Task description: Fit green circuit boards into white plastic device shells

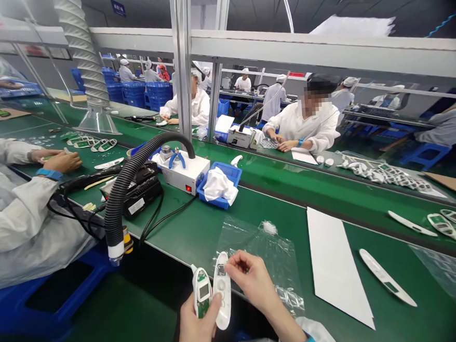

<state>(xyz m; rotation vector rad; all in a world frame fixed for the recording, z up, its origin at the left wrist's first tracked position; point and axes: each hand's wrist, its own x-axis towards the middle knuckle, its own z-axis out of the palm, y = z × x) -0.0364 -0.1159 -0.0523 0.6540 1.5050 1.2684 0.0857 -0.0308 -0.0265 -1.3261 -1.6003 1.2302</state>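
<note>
My left hand (197,324) is closed around the white housing half (202,290) of a small handheld device, with a green circuit board and grey display inside. Its thumb also presses a long white cover shell (222,309) beside that half, so the two stand side by side above the table's front edge. At the shell's upper end, by the small window, my right hand (255,281) pinches with thumb and forefinger. Whether anything small sits between those fingertips is hidden. Just beyond lies a clear plastic bag (252,239) on the green table.
White card sheets (332,268) and a loose cover shell (387,277) lie to the right. Farther off stand a blue tray (230,173) with white cloth, a white box (185,175) and a black hose (125,183). A co-worker's hands (61,161) work at the left.
</note>
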